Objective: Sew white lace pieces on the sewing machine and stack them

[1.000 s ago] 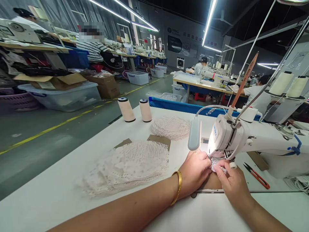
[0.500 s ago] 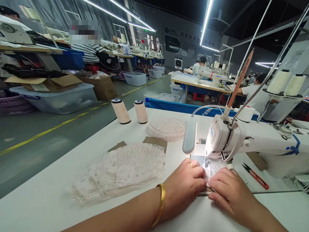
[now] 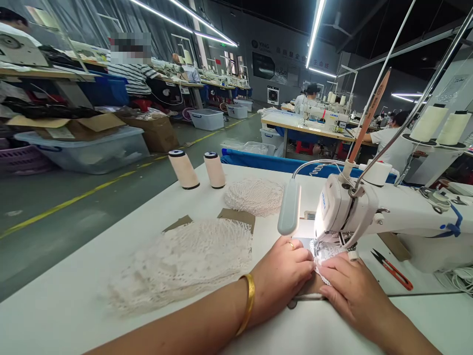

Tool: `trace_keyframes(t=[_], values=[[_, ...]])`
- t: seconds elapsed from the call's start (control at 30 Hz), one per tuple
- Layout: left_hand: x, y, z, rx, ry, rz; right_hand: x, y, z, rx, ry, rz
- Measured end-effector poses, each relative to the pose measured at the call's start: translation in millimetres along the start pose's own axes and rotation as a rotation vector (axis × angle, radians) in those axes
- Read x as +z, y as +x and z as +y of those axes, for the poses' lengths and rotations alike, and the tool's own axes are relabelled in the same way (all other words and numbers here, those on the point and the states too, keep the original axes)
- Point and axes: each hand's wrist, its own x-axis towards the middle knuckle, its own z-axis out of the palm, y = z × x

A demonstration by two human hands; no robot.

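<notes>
A small white lace piece lies under the needle area of a white sewing machine, lit by its lamp. My left hand is closed at the lace's left edge, fingers curled and fingertips pinching it; a gold ring and bangle are on this arm. From the right, my right hand grips the lace with its fingers pressed together, the thumb lower down. A narrow strip of lace edge shows between the two hands. The fingertips partly cover the cloth, and the needle itself is hard to make out.
Left on the white table lies a heap of lace pieces, with a smaller lace pile behind. Two thread cones stand at the back edge. Red-handled thread snips lie right of the machine. Co-workers sit at other machines.
The lace has shifted slightly, and more of its edge shows between my fingers. My left hand has moved a little up, uncovering a round spot at the machine bed's front edge.
</notes>
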Motion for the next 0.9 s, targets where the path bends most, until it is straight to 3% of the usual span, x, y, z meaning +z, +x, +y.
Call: trace_keyframes(t=[0.27,0.53,0.9], values=[[2.4,-3.7,1.9,0.016,0.008,-0.045,-1.9,1.0,-1.3,-0.005,-0.018,0.025],[3.0,-0.5,-0.5,0.016,0.041,-0.016,0.9,1.8,2.7,-0.012,-0.033,0.061],[1.9,7.8,-5.6,-0.028,0.076,-0.009,7.8,5.0,7.4,0.084,-0.044,0.068]])
